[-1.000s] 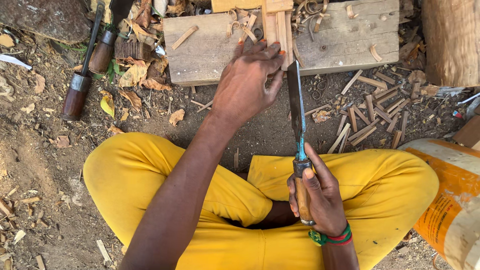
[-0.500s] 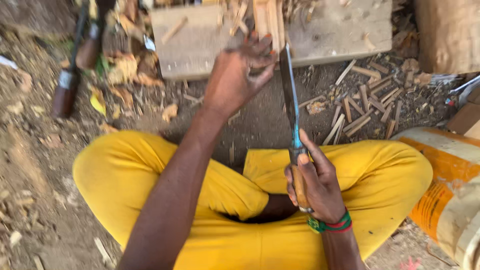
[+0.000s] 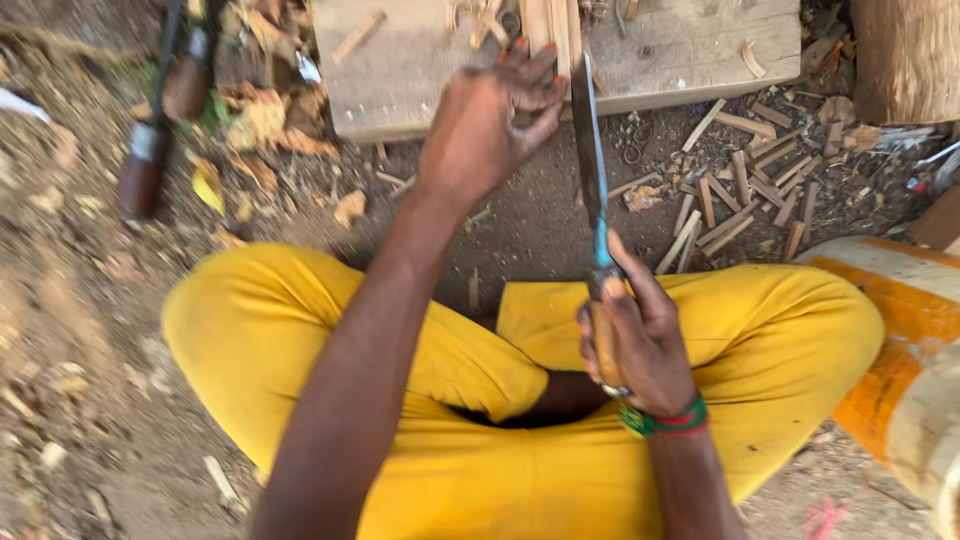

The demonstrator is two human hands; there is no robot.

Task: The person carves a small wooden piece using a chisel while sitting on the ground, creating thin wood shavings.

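Note:
I sit cross-legged in yellow trousers on bare earth. My right hand (image 3: 638,338) grips the wooden handle of a long knife (image 3: 590,160) whose blade points away toward a thick wooden block (image 3: 400,70). Reaching forward, my left hand (image 3: 490,125) closes its fingers on an upright strip of pale wood (image 3: 550,25) that stands on the block, just left of the blade. The blade edge lies against that strip's right side.
Several split wood sticks (image 3: 740,195) lie on the ground right of the block. Two dark-handled tools (image 3: 160,120) rest at the far left among dry leaves. An orange and white container (image 3: 900,340) stands at the right, a log (image 3: 905,50) behind it.
The view has tilted and shifted slightly right. My left hand has closed tighter on the wood strip, and the knife blade has moved up beside it.

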